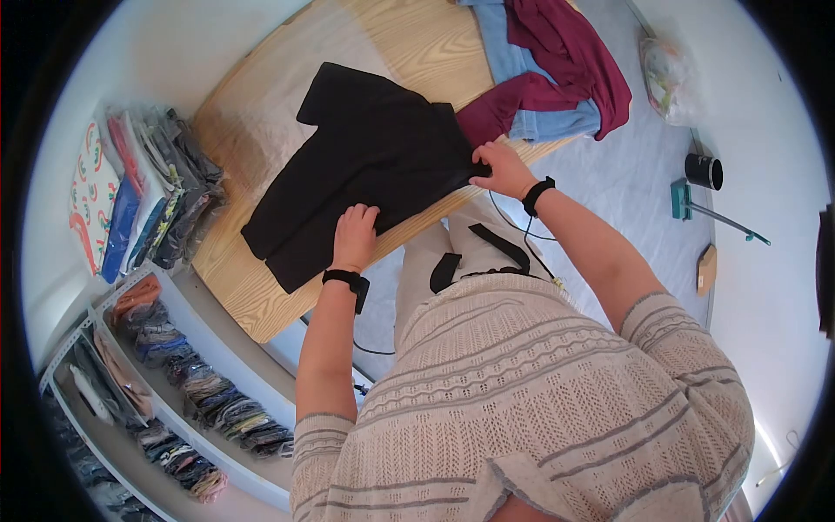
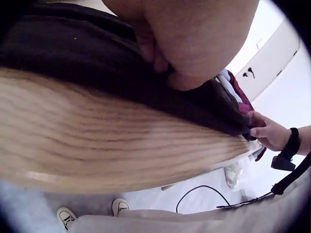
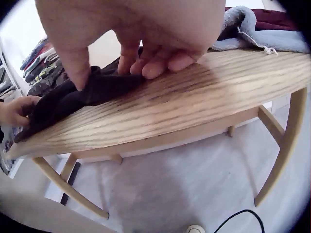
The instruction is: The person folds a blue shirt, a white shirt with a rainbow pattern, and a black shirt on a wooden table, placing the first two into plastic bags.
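A black garment (image 1: 374, 152) lies spread on the wooden table (image 1: 239, 300), its front edge running along the table's near edge. My right hand (image 1: 504, 170) pinches the garment's right-hand corner; in the right wrist view the dark cloth (image 3: 104, 87) bunches between thumb and curled fingers. At the garment's lower edge, further left, is my left hand (image 1: 355, 237). The left wrist view shows its bent fingers and thumb drawn together on the dark fabric (image 2: 97, 63), partly hiding the grip.
Maroon (image 1: 570, 70) and light blue clothing (image 1: 557, 124) lies at the table's right end. Bagged folded clothes (image 1: 156, 191) stand at left, above shelves (image 1: 187, 300) of packed garments. On the floor at right are a black bin (image 1: 704, 171) and a green-handled brush (image 1: 681, 200).
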Available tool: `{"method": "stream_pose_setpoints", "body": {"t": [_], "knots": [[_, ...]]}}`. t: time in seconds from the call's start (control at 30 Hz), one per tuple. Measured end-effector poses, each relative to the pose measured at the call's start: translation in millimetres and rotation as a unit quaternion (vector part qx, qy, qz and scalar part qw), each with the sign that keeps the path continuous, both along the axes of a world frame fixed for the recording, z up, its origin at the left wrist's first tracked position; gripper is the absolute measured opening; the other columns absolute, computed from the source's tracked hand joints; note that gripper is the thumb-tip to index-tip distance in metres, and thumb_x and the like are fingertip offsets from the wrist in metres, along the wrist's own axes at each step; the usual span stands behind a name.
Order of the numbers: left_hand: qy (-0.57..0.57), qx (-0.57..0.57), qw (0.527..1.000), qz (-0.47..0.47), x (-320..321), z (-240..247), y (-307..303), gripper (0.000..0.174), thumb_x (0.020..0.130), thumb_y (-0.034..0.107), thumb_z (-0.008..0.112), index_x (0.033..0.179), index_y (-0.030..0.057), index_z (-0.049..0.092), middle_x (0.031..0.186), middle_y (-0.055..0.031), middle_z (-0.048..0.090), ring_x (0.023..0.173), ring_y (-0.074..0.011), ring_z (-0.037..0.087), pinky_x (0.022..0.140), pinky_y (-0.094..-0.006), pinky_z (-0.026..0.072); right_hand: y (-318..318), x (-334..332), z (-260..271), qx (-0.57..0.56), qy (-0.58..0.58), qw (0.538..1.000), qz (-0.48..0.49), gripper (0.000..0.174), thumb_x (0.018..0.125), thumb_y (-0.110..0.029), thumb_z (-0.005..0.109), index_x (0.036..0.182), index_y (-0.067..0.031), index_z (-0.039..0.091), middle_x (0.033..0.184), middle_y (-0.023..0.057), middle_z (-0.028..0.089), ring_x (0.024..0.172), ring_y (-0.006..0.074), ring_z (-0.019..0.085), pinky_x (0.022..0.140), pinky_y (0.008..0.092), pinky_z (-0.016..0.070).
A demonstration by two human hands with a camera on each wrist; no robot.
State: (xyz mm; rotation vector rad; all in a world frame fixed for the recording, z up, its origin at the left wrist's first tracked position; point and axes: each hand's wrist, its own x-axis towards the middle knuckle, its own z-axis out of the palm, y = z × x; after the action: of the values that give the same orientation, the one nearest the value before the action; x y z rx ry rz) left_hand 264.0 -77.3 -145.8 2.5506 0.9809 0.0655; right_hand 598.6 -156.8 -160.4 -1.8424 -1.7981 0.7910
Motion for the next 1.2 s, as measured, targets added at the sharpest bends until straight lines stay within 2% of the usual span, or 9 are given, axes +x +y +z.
{"method": "stream_pose_setpoints", "body": {"t": [0.27,0.47,0.53,0.63,0.7,0.87,0.97,1.03,1.2], "knots": [[-0.010,-0.051,0.988,0.145,-4,-3,0,0.023,0.068,-0.001,0.060,0.089,0.0076,0.057,0.091,-0.0096,0.053,0.092,-0.0294,0.052,0.081,-0.0396,0.0436,-6,-5,-8,0.049,-0.009,0.999,0.005,0.023,0.066,-0.009,0.069,0.085,-0.0135,0.056,0.086,0.0077,0.052,0.088,0.0285,0.053,0.075,0.0394,0.0424],[-0.036,0.053,0.993,0.095,7,11,-4,0.023,0.067,0.000,0.061,0.088,0.0076,0.057,0.096,-0.0081,0.054,0.094,-0.0276,0.052,0.083,-0.0386,0.0434,-7,-3,-12,0.053,-0.004,0.999,0.011,0.019,0.065,-0.007,0.066,0.080,-0.0122,0.056,0.087,0.0071,0.051,0.088,0.0282,0.052,0.076,0.0393,0.0419],[-0.050,0.061,0.997,-0.005,5,4,-4,0.021,0.068,0.000,0.059,0.088,0.0075,0.058,0.097,-0.0074,0.055,0.094,-0.0261,0.053,0.082,-0.0373,0.0443,-8,-2,-9,0.057,-0.011,0.998,0.017,0.020,0.065,-0.006,0.066,0.080,-0.0119,0.055,0.087,0.0071,0.051,0.088,0.0283,0.052,0.076,0.0395,0.0419],[-0.011,-0.002,1.000,0.008,0,-3,-7,0.019,0.070,0.000,0.058,0.087,0.0072,0.060,0.096,-0.0069,0.056,0.095,-0.0256,0.053,0.082,-0.0362,0.0453,-14,-4,2,0.068,-0.047,0.996,0.042,0.025,0.065,-0.006,0.065,0.088,-0.0126,0.058,0.091,0.0076,0.053,0.090,0.0288,0.052,0.078,0.0401,0.0423],[-0.018,0.002,1.000,0.007,-2,-6,-7,0.019,0.070,0.000,0.057,0.088,0.0071,0.060,0.095,-0.0066,0.056,0.094,-0.0254,0.053,0.081,-0.0361,0.0457,-21,-6,11,0.092,-0.102,0.988,0.076,0.040,0.069,-0.006,0.063,0.107,-0.0170,0.059,0.108,0.0084,0.054,0.102,0.0283,0.052,0.085,0.0402,0.0415],[-0.025,-0.017,0.999,0.012,-7,-4,-9,0.019,0.070,0.001,0.057,0.088,0.0058,0.061,0.097,-0.0072,0.057,0.097,-0.0263,0.053,0.084,-0.0379,0.0452,-33,-6,10,0.079,-0.223,0.957,0.168,0.054,0.074,-0.009,0.059,0.126,-0.0220,0.051,0.134,0.0075,0.044,0.119,0.0261,0.045,0.095,0.0410,0.0372],[-0.009,-0.051,0.998,0.026,-9,4,-8,0.032,0.069,0.004,0.059,0.101,0.0063,0.060,0.114,-0.0105,0.054,0.108,-0.0285,0.050,0.092,-0.0404,0.0415,-31,-13,16,0.063,-0.199,0.967,0.147,0.052,0.075,-0.010,0.059,0.126,-0.0198,0.050,0.138,0.0071,0.040,0.121,0.0254,0.044,0.097,0.0412,0.0361],[-0.028,0.050,0.996,0.064,-1,14,-11,0.047,0.073,0.009,0.060,0.119,0.0080,0.054,0.133,-0.0130,0.044,0.122,-0.0293,0.042,0.099,-0.0424,0.0351,-25,-25,24,0.070,-0.171,0.976,0.119,0.049,0.076,-0.010,0.059,0.124,-0.0174,0.052,0.138,0.0073,0.040,0.121,0.0254,0.044,0.097,0.0409,0.0362],[0.024,0.015,0.996,0.079,0,-5,-13,0.050,0.080,0.016,0.059,0.128,0.0084,0.047,0.141,-0.0125,0.035,0.129,-0.0278,0.034,0.103,-0.0426,0.0310,7,-72,30,0.102,-0.061,0.988,0.095,0.031,0.077,-0.009,0.059,0.109,-0.0084,0.058,0.126,0.0079,0.051,0.117,0.0254,0.047,0.095,0.0386,0.0375]]}}
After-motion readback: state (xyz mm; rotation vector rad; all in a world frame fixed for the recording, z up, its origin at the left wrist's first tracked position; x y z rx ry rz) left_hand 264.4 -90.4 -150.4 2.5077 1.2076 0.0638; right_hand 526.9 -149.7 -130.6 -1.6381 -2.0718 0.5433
